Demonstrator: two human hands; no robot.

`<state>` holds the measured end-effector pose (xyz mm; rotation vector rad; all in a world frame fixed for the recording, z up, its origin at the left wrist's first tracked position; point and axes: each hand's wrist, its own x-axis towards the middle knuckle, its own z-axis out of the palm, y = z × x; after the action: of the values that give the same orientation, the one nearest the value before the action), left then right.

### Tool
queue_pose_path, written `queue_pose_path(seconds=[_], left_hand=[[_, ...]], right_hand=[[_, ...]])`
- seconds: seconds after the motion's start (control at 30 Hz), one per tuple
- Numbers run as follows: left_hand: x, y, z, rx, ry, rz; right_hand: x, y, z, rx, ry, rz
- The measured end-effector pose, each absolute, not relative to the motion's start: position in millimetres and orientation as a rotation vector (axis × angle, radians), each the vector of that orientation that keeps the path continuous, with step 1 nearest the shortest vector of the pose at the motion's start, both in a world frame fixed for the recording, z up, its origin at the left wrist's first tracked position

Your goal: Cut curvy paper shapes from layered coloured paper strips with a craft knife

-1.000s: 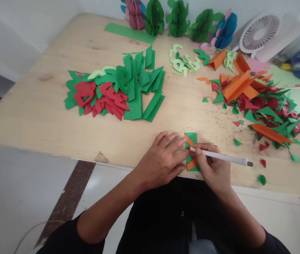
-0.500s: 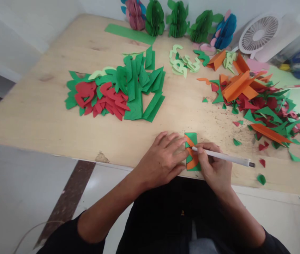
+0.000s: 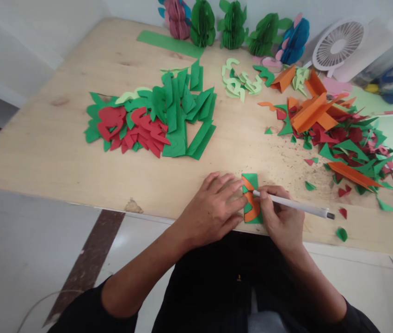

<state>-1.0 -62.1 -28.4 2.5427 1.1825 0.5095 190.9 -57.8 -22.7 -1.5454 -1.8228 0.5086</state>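
Here I see the left hand (image 3: 213, 208) spread, grasping nothing, its fingertips on the orange cutout (image 3: 252, 209), which lies over green paper (image 3: 251, 178) at the near edge of the table (image 3: 78, 166), likely to stop slipping. The right hand (image 3: 285, 219) pinches the pen (image 3: 297, 205) near its tip, presumably for control. Fingers hide parts of both pieces; I can't tell whether the tip touches.
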Motion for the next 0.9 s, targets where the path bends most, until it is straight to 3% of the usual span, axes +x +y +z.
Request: queue_pose_path(seconds=[0.9], left_hand=[[-0.6, -62.1, -28.6, 2.546, 1.183, 0.516]], right_hand=[[191.7, -59.6, -22.5, -1.544, -1.868, 0.460]])
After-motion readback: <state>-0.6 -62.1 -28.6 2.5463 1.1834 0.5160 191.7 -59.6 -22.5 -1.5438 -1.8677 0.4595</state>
